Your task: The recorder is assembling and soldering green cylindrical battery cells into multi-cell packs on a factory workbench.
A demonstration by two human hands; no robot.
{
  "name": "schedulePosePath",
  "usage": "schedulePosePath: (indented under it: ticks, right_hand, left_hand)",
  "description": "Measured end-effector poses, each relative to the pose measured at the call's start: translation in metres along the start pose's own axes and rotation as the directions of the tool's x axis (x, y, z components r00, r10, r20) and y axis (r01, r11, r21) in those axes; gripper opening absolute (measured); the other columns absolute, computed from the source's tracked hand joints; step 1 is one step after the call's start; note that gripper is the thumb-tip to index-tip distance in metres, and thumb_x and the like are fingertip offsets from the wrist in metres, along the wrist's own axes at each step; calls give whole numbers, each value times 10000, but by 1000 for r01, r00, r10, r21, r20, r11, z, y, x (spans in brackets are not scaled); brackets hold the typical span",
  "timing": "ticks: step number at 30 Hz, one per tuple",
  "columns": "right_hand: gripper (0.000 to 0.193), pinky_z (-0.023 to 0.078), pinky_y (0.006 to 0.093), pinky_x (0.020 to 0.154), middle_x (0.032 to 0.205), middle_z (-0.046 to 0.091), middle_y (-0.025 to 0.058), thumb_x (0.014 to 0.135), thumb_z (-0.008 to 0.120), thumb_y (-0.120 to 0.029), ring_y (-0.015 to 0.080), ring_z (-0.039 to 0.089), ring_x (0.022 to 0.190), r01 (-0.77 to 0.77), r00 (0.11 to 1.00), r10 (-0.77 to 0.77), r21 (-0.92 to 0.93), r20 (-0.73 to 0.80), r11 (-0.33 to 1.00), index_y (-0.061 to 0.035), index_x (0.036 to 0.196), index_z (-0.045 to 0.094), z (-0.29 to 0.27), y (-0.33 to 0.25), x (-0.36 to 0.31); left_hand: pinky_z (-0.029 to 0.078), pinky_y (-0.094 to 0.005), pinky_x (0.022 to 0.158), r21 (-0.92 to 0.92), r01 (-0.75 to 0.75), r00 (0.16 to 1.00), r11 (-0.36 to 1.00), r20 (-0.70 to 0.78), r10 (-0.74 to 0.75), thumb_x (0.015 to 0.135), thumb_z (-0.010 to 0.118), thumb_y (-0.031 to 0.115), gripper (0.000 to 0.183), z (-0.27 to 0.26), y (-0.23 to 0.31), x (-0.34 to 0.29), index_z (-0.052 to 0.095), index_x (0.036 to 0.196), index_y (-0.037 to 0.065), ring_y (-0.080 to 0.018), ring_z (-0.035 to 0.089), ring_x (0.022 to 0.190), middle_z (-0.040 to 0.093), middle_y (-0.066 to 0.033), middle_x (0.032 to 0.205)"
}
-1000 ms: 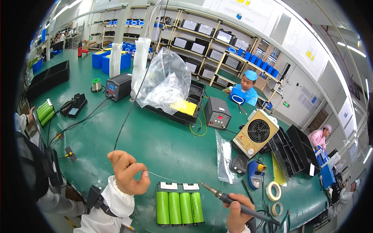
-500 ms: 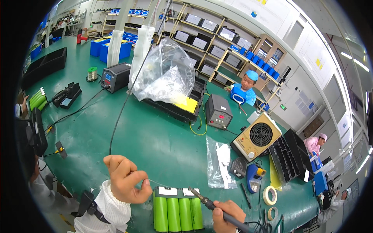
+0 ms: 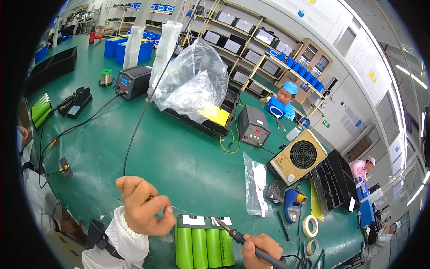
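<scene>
Four-sided in outline, a pack of several green cylindrical battery cells [image 3: 200,248] lies on the green table close to me, with white strips along its far end. My left hand [image 3: 145,206] is closed just left of the pack, pinching a thin solder wire [image 3: 182,210] that reaches over the pack's far end. My right hand [image 3: 262,252] grips a soldering iron [image 3: 239,237] like a pen. The iron's tip points at a white strip near the solder; whether it touches cannot be made out.
On the right are a blue iron holder [image 3: 293,205], tape rolls [image 3: 310,225], a plastic bag [image 3: 256,186] and a fan unit [image 3: 297,157]. Farther back stand a soldering station [image 3: 254,127] and a black bin [image 3: 197,123]. A dark cable [image 3: 134,139] crosses on the left. Co-workers are nearby.
The iron tip has shifted slightly left along the white strip. My left hand stays almost in place. At far left, another person's hand has moved away from a second green pack.
</scene>
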State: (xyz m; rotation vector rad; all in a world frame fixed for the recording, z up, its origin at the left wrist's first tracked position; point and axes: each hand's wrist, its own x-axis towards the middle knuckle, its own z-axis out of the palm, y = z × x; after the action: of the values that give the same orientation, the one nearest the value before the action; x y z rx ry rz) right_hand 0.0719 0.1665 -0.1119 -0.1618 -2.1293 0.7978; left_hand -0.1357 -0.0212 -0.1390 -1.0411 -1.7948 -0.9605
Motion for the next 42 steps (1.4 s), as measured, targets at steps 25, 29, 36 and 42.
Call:
schedulePosePath:
  ticks: [25,29,36,42]
  right_hand:
    - [120,424,331,514,654,577,120,870,697,-135,223,540,533,14,999,-14,-19,33,1000,-17,861,680,0,-1,5]
    - [117,417,340,518,657,564,115,872,690,-134,224,528,535,9,998,-7,-30,60,1000,-18,876,680,-1,-4,3]
    - [103,415,340,538,682,561,110,862,689,-122,221,532,560,39,995,-34,-56,97,998,-21,874,684,-2,-6,9]
    - [117,400,335,533,683,559,108,854,688,-118,216,525,563,19,978,-8,-48,208,999,-3,875,690,-4,-13,23]
  left_hand:
    - [270,-363,750,-28,14,1000,999,23,-14,514,651,171,111,7,3,2,605,615,178,-190,455,748,425,34,681]
    - [269,-362,755,-13,26,1000,1000,18,-26,511,654,168,115,0,6,1,605,615,180,-187,456,747,424,36,683]
    - [271,-365,747,-36,0,1000,999,14,1,487,646,156,145,6,5,1,603,625,166,-200,450,742,423,21,684]
    - [275,-355,747,-43,10,1000,999,12,-10,527,653,152,128,4,5,-1,593,638,179,-176,466,744,429,35,699]
